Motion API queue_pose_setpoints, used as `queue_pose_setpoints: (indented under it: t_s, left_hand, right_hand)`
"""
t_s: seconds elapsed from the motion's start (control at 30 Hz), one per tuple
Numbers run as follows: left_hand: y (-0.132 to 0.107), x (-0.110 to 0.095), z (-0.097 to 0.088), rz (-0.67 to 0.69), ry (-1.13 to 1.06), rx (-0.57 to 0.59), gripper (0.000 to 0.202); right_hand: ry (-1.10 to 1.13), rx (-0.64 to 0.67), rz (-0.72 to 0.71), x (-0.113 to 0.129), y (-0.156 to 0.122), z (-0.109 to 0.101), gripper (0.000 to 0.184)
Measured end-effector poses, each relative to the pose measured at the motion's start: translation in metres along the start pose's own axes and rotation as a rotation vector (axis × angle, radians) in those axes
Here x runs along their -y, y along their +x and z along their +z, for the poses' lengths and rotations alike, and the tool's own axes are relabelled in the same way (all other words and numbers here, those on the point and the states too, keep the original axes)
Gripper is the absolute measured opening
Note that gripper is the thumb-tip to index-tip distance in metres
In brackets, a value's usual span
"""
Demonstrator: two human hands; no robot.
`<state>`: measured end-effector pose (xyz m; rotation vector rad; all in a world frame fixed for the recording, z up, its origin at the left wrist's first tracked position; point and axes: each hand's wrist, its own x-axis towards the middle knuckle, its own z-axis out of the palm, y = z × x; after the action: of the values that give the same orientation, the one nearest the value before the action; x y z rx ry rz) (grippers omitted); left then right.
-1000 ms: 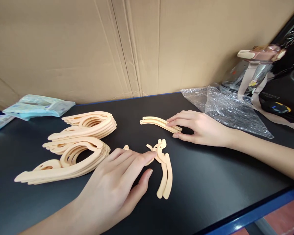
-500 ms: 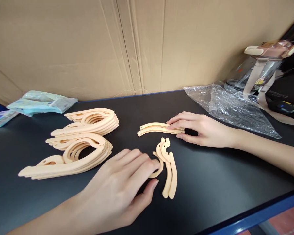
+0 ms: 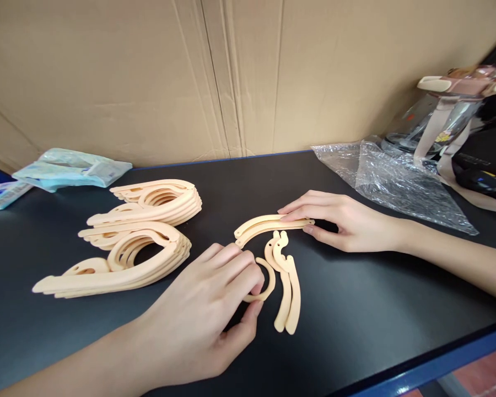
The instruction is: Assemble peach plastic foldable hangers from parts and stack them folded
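My left hand (image 3: 206, 314) is closed at the tip of a beige, C-shaped hook piece (image 3: 269, 281), thumb and fingertips pinching its lower end; part of the piece is hidden behind the fingers. My right hand (image 3: 334, 223) grips the right end of two slim curved beige strips (image 3: 268, 223) lying side by side, their left ends close to my left fingers. Between the hands, two more beige arms with hooked tops (image 3: 290, 292) rest on the black table (image 3: 355, 309). Left of my left hand sit two stacks of folded beige hangers, a nearer stack (image 3: 149, 270) and a farther stack (image 3: 165, 212).
Light-blue plastic packs (image 3: 74, 168) lie at the back left. At the right, a crumpled clear plastic bag (image 3: 397, 182) spreads in front of a strapped clear bottle (image 3: 450, 118). A cardboard wall (image 3: 149, 82) closes off the back. The table has a blue front edge (image 3: 450, 358).
The left ends of the two strips have swung toward me, nearer my left hand. My left thumb has come up against the C-shaped piece, which shifted slightly left.
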<state>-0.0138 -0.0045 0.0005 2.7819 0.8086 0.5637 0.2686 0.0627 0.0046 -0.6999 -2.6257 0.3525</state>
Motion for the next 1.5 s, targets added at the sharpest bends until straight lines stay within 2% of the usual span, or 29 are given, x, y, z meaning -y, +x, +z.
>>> queue_pose_setpoints:
  t_s: [0.2,0.37,0.47,0.57,0.63,0.77,0.9,0.97,1.03,1.13,1.2,1.3,1.5]
  left_hand:
    - [0.0,0.001,-0.001,-0.001,0.089,-0.07,0.013]
    - [-0.001,0.001,-0.005,-0.03,0.161,-0.243,0.009]
    - [-0.003,-0.008,-0.008,-0.1,-0.013,-0.34,0.012]
    - [-0.003,-0.022,-0.01,-0.283,-0.286,-0.354,0.007]
    - [-0.001,-0.027,-0.008,-0.348,-0.463,-0.323,0.007]
    - [0.005,-0.027,-0.002,-0.39,-0.686,-0.237,0.007]
    - [0.007,-0.022,0.003,-0.408,-0.738,-0.187,0.008]
    - [0.006,-0.017,0.003,-0.389,-0.584,-0.194,0.008]
    - [0.005,-0.011,0.002,-0.296,-0.269,-0.224,0.009]
    - [0.006,-0.004,0.0,-0.114,0.301,-0.218,0.014]
    - [0.007,-0.002,-0.002,-0.069,0.569,-0.2,0.019]
    - [0.007,-0.003,-0.004,-0.066,0.74,-0.178,0.023]
    - [0.011,-0.004,-0.003,-0.065,0.791,-0.115,0.025]
  right_hand:
    - [0.004,-0.002,-0.012,-0.001,0.0,0.001,0.037]
    - [-0.051,-0.071,-0.017,0.006,0.001,-0.001,0.037]
    - [-0.131,-0.155,-0.103,0.02,0.002,-0.002,0.033]
    - [-0.177,-0.192,-0.251,0.04,0.0,0.002,0.029]
    - [-0.119,-0.196,-0.314,0.052,-0.001,0.007,0.025]
    - [0.083,-0.209,-0.285,0.068,-0.001,0.013,0.032]
    - [0.173,-0.191,-0.196,0.071,0.003,0.007,0.018]
    - [0.199,-0.184,-0.21,0.068,0.004,0.003,0.015]
    - [0.254,-0.218,-0.162,0.063,0.004,0.001,0.014]
    - [0.373,-0.33,0.069,0.051,0.003,0.001,0.007]
    - [0.495,-0.428,0.199,0.041,0.003,0.003,0.007]
    - [0.644,-0.509,0.313,0.026,0.006,0.004,0.013]
    - [0.768,-0.535,0.476,0.011,0.012,0.008,0.017]
